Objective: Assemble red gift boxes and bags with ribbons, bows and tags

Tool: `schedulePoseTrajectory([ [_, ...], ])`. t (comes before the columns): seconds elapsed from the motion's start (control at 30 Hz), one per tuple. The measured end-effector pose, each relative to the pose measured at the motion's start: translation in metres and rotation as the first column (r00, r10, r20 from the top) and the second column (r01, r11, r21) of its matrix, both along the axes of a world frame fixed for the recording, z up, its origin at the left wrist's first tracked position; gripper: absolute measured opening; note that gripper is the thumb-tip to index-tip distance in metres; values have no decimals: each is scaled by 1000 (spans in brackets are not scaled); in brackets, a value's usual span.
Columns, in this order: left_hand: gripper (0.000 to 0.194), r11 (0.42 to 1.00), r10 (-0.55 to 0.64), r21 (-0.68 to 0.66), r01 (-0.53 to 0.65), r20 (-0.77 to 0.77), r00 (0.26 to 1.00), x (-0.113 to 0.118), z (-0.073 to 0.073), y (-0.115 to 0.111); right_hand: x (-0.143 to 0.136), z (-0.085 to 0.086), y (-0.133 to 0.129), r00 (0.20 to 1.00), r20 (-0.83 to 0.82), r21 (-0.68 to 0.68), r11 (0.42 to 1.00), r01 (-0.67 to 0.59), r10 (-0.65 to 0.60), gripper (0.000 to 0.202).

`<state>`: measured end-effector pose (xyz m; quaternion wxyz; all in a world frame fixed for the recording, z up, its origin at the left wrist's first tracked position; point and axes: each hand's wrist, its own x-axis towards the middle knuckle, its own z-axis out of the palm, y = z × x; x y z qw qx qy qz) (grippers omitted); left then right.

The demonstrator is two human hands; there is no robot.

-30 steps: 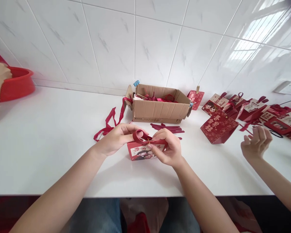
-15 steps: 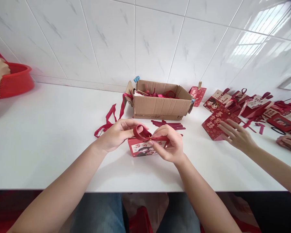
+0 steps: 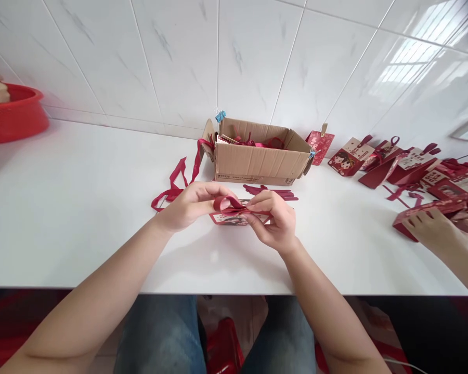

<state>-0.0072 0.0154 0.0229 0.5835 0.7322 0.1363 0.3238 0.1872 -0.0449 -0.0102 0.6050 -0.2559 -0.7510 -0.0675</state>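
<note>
At the middle of the white table (image 3: 101, 208), a red ribbon loop (image 3: 220, 204) sits between two pinching hands.
Take that loop as the dial's centre: the printed red box (image 3: 232, 221) lies just below it, towards five o'clock, long top edge running nine to three. At nine, the left hand (image 3: 189, 206) pinches the loop's curve and is nearer to it; towards four, the right hand (image 3: 271, 218) pinches the loop's base against the box top. The cardboard carton (image 3: 261, 162) stands at one.
</note>
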Motion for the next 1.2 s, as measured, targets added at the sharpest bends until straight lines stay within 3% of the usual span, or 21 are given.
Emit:
schedulePoseTrajectory([
  [0.23,22,920,-18,391,5,29,999,-2,-8,4,2,-3,4,992,70,86,991,100,-106,15],
  [0.33,19,864,88,493,-106,59,994,6,-10,-1,4,-4,6,989,86,109,987,114,-124,17],
  [0.47,12,827,196,516,-224,109,974,14,-17,-3,6,-7,8,986,91,86,988,129,-137,20],
  [0.73,8,762,213,586,-278,178,961,16,-23,3,7,-4,4,993,89,-202,974,98,-81,15],
  [1.03,6,713,260,621,-325,196,945,18,-25,4,11,-6,6,986,161,-104,993,48,-30,24],
  [1.2,8,750,274,576,-324,175,946,17,-27,3,9,-5,6,985,169,-82,996,35,-21,28],
])
